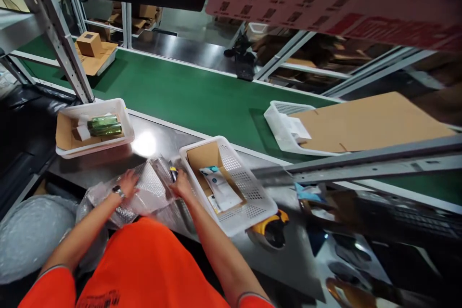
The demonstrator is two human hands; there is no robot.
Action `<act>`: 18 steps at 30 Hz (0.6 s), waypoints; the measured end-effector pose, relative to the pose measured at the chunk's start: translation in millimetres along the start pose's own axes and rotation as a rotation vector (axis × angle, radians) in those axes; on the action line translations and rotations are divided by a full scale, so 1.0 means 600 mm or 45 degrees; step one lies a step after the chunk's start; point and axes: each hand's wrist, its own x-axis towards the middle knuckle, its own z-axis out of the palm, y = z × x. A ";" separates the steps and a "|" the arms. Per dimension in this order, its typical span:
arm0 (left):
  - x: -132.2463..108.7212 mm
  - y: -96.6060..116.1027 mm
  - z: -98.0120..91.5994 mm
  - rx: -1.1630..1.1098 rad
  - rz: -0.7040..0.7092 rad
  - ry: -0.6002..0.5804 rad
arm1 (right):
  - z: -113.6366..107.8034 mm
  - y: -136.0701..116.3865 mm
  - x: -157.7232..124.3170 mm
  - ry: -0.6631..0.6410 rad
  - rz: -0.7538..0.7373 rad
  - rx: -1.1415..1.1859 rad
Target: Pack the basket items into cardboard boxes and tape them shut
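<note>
Bubble wrap (153,183), lower centre of the frame, apparently being arranged.
The left hand (129,184) spreads flat on it; the right hand (182,185) grips a yellow-black item (173,173); the next move likely calls for steadying the wrap.

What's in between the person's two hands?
In the head view, crinkly clear bubble wrap lies between the left hand and the right hand. I can't tell whether anything is tucked inside it.
</note>
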 end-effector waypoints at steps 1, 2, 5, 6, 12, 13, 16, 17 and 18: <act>0.012 0.013 0.008 0.010 0.018 -0.030 | 0.002 0.009 -0.004 0.031 -0.029 0.038; 0.021 0.022 0.016 0.019 0.032 -0.069 | 0.005 0.018 -0.009 0.063 -0.063 0.090; 0.032 0.030 0.038 0.045 0.044 -0.168 | 0.019 0.036 -0.022 0.119 -0.231 0.296; 0.033 0.028 0.044 0.050 0.043 -0.175 | 0.028 0.036 -0.027 0.107 -0.303 0.363; 0.039 0.016 0.058 0.083 0.019 -0.150 | 0.097 -0.055 -0.042 -0.241 -0.608 0.202; 0.041 0.016 0.058 0.096 0.019 -0.162 | 0.108 -0.075 -0.040 -0.266 -0.625 0.171; 0.045 0.017 0.061 0.116 0.015 -0.183 | 0.132 -0.125 -0.024 -0.297 -0.643 0.116; 0.046 0.016 0.062 0.124 0.007 -0.191 | 0.137 -0.137 -0.018 -0.306 -0.641 0.091; 0.046 0.016 0.063 0.133 0.001 -0.197 | 0.141 -0.145 -0.012 -0.313 -0.633 0.064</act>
